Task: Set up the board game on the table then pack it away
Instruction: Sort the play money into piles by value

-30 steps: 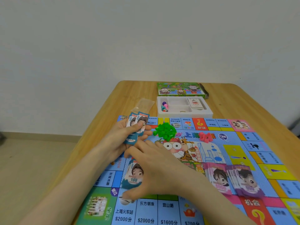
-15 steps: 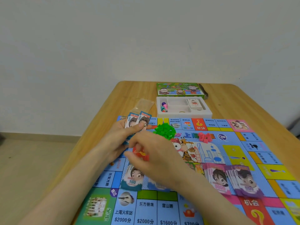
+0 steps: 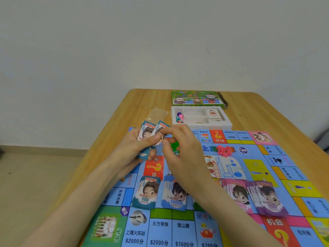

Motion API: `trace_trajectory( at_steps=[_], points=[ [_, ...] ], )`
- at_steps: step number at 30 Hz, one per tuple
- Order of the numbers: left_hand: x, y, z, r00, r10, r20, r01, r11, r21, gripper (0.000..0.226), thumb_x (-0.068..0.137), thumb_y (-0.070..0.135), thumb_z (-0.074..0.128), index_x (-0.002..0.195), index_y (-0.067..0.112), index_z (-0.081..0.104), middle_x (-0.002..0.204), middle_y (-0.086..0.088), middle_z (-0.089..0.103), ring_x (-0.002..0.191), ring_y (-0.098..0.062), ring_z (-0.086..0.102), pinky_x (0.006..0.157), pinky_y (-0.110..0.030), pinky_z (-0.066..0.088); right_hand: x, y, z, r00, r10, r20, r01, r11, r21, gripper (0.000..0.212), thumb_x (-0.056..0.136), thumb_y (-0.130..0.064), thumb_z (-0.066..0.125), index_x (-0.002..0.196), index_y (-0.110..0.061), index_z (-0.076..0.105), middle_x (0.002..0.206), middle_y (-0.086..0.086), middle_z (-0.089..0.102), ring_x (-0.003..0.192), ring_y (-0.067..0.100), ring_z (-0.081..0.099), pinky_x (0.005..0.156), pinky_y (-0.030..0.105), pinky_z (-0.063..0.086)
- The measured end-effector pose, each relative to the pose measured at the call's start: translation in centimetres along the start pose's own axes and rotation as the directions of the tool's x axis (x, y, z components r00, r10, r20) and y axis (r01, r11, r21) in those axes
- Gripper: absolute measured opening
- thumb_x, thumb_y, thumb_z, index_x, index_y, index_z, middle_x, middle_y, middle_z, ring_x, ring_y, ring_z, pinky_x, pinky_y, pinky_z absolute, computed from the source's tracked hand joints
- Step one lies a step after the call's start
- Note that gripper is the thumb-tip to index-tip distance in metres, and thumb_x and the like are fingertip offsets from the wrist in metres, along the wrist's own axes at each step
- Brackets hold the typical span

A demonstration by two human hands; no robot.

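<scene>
**Board game [image 3: 192,227] spread out, teal notes held in both hands**

Board game lies unfolded on the near part of the wooden table [image 3: 142,104], with its printed squares facing up. Over the board's far left corner, the left-hand grip [image 3: 135,148] is closed around a small fan of teal banknotes [image 3: 147,131], with the thumb laid across their faces. The right-hand grip [image 3: 181,150] meets it from the right. Its thumb and forefinger pinch the right edge of that fan, and its other fingers are loosely curled.

Four lots of paper money lie on the board nearer the person. A teal pile marked 100 [image 3: 145,193] sits just beside a blue pile marked 10000 [image 3: 173,195]. To the right, past the right forearm, a fanned pink stack [image 3: 238,193] overlaps a purple stack marked 500 [image 3: 267,198].

A heap of small green pieces [image 3: 173,146] is mostly hidden behind the right hand. A cluster of small pink pieces [image 3: 225,150] sits near the board's middle.

Just beyond the board's far edge stands a white tray [image 3: 226,124]. It holds coloured pawns [image 3: 179,115] in its left compartment and a deck of cards [image 3: 212,114] in its right one. Behind the tray lies the green box lid [image 3: 195,98]. A crumpled clear bag [image 3: 158,114] rests on the table to the left of the tray.
</scene>
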State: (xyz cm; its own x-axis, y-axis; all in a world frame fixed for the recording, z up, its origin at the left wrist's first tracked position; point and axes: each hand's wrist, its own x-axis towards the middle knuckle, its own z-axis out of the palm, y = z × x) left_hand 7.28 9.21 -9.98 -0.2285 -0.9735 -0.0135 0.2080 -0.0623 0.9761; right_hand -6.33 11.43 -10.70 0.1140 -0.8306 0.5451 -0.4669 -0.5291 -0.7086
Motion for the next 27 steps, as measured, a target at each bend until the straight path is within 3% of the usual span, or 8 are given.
trace_trajectory(
  at_steps=[4, 8, 12, 14, 19, 21, 24, 27],
  points=[
    [0.1, -0.2, 0.0, 1.000, -0.007, -0.013, 0.007, 1.000, -0.016, 0.026, 0.081, 0.020, 0.058, 0.098, 0.001, 0.055, 0.060, -0.002, 0.058, 0.037, -0.008, 0.044, 0.039, -0.017, 0.038, 0.0, 0.1, -0.1, 1.000, -0.007, -0.019, 0.007, 1.000, -0.006, 0.025, 0.088, -0.019, 0.045, 0.104, -0.013, 0.064, 0.094, -0.010, 0.051, 0.083, 0.002, 0.050, 0.075, 0.008, 0.038],
    [0.3, -0.2, 0.0, 0.998, -0.061, -0.035, 0.055, 0.987, -0.153, 0.022, 0.087, 0.027, 0.050, 0.090, 0.005, 0.051, 0.059, -0.001, 0.049, 0.039, -0.008, 0.035, 0.038, -0.018, 0.030, 0.4, 0.4, -0.2, 0.991, 0.022, -0.135, -0.020, 1.000, 0.015, 0.023, 0.089, -0.019, 0.045, 0.100, -0.013, 0.065, 0.092, -0.010, 0.052, 0.082, -0.004, 0.051, 0.072, 0.008, 0.039],
    [0.3, -0.3, -0.3, 0.987, -0.158, -0.041, 0.139, 0.945, -0.295, 0.014, 0.087, 0.014, 0.044, 0.100, 0.012, 0.039, 0.074, -0.005, 0.042, 0.043, -0.009, 0.034, 0.040, -0.020, 0.026, 0.7, 0.5, -0.7, 0.968, 0.010, -0.250, 0.002, 0.999, 0.048, 0.019, 0.089, -0.012, 0.048, 0.089, -0.012, 0.067, 0.087, -0.004, 0.061, 0.082, -0.001, 0.053, 0.069, 0.008, 0.039],
    [0.4, -0.3, -0.3, 0.982, -0.180, -0.065, 0.149, 0.932, -0.331, 0.005, 0.090, 0.006, 0.036, 0.089, 0.009, 0.040, 0.067, -0.003, 0.049, 0.046, -0.009, 0.035, 0.041, -0.020, 0.028, 0.7, 0.5, -0.9, 0.964, 0.011, -0.267, 0.003, 0.999, 0.052, 0.017, 0.089, -0.008, 0.051, 0.086, -0.011, 0.067, 0.084, -0.003, 0.063, 0.082, 0.003, 0.054, 0.069, 0.009, 0.040],
    [0.4, -0.3, 0.1, 0.992, -0.107, -0.065, 0.081, 0.945, -0.317, 0.030, 0.095, -0.006, 0.028, 0.085, 0.001, 0.055, 0.072, -0.014, 0.070, 0.057, -0.018, 0.062, 0.047, -0.023, 0.050, 0.6, 0.2, -1.1, 0.972, 0.063, -0.226, -0.030, 0.989, 0.146, 0.018, 0.086, 0.002, 0.060, 0.082, -0.014, 0.068, 0.078, -0.003, 0.064, 0.074, 0.008, 0.057, 0.063, 0.014, 0.045],
    [0.5, -0.2, 0.1, 0.995, -0.098, -0.032, 0.083, 0.942, -0.325, 0.024, 0.097, -0.007, 0.032, 0.101, -0.004, 0.055, 0.085, -0.019, 0.072, 0.071, -0.022, 0.071, 0.058, -0.026, 0.057, 0.7, 0.0, -1.3, 0.977, 0.107, -0.187, -0.066, 0.975, 0.214, 0.021, 0.085, 0.002, 0.061, 0.080, -0.018, 0.063, 0.074, -0.007, 0.062, 0.069, 0.006, 0.056, 0.061, 0.014, 0.045],
    [0.5, -0.3, 0.1, 0.996, -0.085, -0.025, 0.074, 0.949, -0.305, 0.028, 0.097, -0.005, 0.036, 0.121, -0.007, 0.050, 0.106, -0.023, 0.068, 0.084, -0.022, 0.070, 0.068, -0.028, 0.059, 0.6, -0.4, -1.4, 0.983, 0.165, -0.081, -0.133, 0.943, 0.305, 0.026, 0.085, 0.001, 0.061, 0.084, -0.024, 0.054, 0.070, -0.004, 0.059, 0.059, 0.010, 0.054, 0.055, 0.022, 0.048],
    [0.6, -0.4, -0.1, 0.995, -0.085, -0.055, 0.071, 0.974, -0.216, 0.027, 0.096, -0.001, 0.042, 0.120, -0.006, 0.053, 0.107, -0.023, 0.068, 0.084, -0.022, 0.070, 0.068, -0.027, 0.059, 0.5, -0.6, -1.3, 0.983, 0.174, 0.056, -0.183, 0.934, 0.306, 0.028, 0.084, 0.000, 0.058, 0.093, -0.026, 0.051, 0.069, 0.005, 0.060, 0.057, 0.028, 0.054, 0.052, 0.037, 0.045]
  ],
)
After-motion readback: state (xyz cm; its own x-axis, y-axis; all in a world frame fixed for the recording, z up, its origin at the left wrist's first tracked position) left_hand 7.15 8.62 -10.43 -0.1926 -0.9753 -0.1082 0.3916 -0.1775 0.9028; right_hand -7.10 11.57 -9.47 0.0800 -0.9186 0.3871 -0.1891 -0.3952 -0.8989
